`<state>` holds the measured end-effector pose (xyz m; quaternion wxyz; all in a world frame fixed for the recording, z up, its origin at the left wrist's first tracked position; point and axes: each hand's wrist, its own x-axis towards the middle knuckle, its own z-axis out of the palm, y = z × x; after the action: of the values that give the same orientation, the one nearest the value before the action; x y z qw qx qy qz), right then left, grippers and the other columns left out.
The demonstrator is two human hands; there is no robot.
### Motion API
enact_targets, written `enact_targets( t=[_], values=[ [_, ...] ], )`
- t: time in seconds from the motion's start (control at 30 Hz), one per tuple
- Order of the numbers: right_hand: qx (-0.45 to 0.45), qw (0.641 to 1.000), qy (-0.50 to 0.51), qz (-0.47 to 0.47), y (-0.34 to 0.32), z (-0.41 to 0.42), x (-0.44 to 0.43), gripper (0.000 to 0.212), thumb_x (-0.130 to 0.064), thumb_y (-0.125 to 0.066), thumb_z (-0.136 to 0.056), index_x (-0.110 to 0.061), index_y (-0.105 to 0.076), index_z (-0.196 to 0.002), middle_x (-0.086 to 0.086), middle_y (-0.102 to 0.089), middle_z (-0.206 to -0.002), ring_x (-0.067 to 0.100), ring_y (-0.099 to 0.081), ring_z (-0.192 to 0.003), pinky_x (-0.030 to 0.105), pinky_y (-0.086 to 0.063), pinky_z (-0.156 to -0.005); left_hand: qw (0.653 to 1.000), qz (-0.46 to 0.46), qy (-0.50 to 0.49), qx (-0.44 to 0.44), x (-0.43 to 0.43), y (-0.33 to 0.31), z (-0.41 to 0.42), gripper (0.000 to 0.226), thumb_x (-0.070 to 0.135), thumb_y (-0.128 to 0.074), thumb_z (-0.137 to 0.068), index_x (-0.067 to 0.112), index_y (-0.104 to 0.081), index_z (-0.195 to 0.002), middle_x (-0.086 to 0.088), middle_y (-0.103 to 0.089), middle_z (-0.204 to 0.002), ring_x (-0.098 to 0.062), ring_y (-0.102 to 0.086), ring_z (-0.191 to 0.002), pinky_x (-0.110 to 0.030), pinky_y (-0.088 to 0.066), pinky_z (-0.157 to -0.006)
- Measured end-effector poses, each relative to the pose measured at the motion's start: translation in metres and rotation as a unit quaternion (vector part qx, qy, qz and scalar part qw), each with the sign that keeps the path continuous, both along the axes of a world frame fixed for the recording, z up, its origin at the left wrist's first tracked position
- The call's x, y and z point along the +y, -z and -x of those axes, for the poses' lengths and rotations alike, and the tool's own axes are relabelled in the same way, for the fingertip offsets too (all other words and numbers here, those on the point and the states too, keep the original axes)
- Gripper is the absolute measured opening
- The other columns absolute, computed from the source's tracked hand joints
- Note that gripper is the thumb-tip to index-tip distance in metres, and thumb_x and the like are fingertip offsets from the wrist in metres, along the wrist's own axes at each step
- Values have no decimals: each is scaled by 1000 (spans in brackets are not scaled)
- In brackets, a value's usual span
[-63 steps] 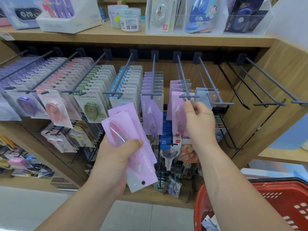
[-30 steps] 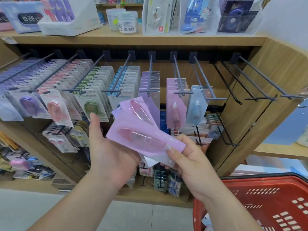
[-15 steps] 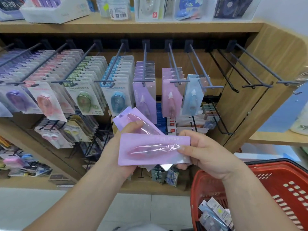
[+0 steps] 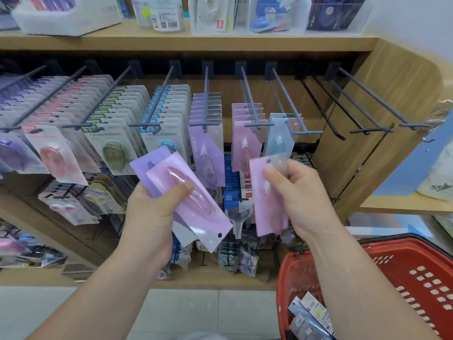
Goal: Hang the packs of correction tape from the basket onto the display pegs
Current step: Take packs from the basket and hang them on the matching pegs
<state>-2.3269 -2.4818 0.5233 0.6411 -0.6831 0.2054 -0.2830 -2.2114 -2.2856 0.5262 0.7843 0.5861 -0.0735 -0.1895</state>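
Before the display pegs (image 4: 253, 110), one pink pack (image 4: 266, 204) is pinched in the right hand (image 4: 301, 200) and a few packs (image 4: 196, 200) are gripped in the left hand (image 4: 149, 217); more are seen in the basket (image 4: 392, 271), so much remains.

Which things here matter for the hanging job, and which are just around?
Job: left hand gripping spare packs; right hand pinching pink pack; peg above hung pink ones; basket.
Around: green packs; jar; top shelf.
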Motion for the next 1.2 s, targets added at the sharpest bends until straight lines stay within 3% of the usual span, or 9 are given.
enact_targets(
  t=[0.1,0.23,0.33,0.5,0.67,0.9,0.97,1.1,1.2],
  values=[
    [-3,999,25,32,-12,-23,6,32,-20,-49,-108,-11,-52,-78,-13,-43,-61,0,-42,-55,15,-39,-53,1000,-9,11,1,0,2,3,40,10,-80,-71,19,-69,-108,-1,-75,-91,-19,-73,-84,-34,-58,-73],
    [0,993,72,98,-14,-46,3,32,-31,-44,-107,-14,-53,-82,-7,-50,-73,10,-47,-70,36,-43,-69,1000,-16,22,6,0,3,3,41,12,-80,-69,19,-69,-107,-1,-76,-90,-19,-74,-84,-31,-58,-69],
    [7,989,94,116,-15,-53,2,30,-29,-43,-109,-22,-54,-82,-10,-51,-73,9,-48,-70,37,-44,-71,999,-14,34,8,1,4,2,46,16,-78,-68,17,-69,-113,-3,-76,-94,-19,-74,-86,-31,-59,-70],
    [15,983,108,147,-16,-55,1,32,-29,-42,-109,-8,-60,-93,5,-58,-81,21,-54,-76,48,-49,-75,998,4,54,22,1,3,1,44,16,-76,-70,17,-69,-114,-4,-76,-97,-19,-75,-87,-34,-60,-73],
    [37,983,104,147,-8,-51,-1,33,-33,-41,-109,-12,-58,-89,0,-56,-79,19,-56,-77,43,-47,-73,998,17,58,25,-1,1,-1,45,17,-74,-73,17,-68,-117,-6,-75,-100,-23,-74,-91,-40,-59,-80],
    [89,974,141,153,-6,-69,-17,41,-38,-49,-105,-21,-49,-68,-5,-48,-67,11,-46,-64,30,-35,-60,997,27,72,29,-4,-1,5,42,18,-75,-73,17,-69,-114,-5,-77,-99,-20,-75,-88,-32,-63,-72],
    [92,974,144,150,-4,-65,-18,36,-41,-52,-104,-23,-56,-73,-8,-55,-71,8,-52,-68,27,-39,-61,996,32,74,36,-5,-3,6,45,20,-77,-72,17,-68,-117,-5,-76,-101,-21,-75,-90,-33,-63,-73],
    [97,975,158,121,8,-42,-10,22,-42,-58,-101,-24,-65,-111,-14,-66,-99,-1,-61,-91,22,-50,-78,993,59,80,57,-6,-5,7,41,20,-76,-73,19,-69,-114,-5,-78,-100,-21,-76,-87,-31,-62,-68],
    [64,980,154,111,12,-16,7,17,-44,-63,-96,-27,-63,-98,-15,-64,-93,-3,-58,-82,20,-42,-73,991,83,74,75,-9,-7,10,39,18,-77,-74,19,-69,-113,-5,-78,-99,-20,-77,-85,-31,-62,-68]
  ],
)
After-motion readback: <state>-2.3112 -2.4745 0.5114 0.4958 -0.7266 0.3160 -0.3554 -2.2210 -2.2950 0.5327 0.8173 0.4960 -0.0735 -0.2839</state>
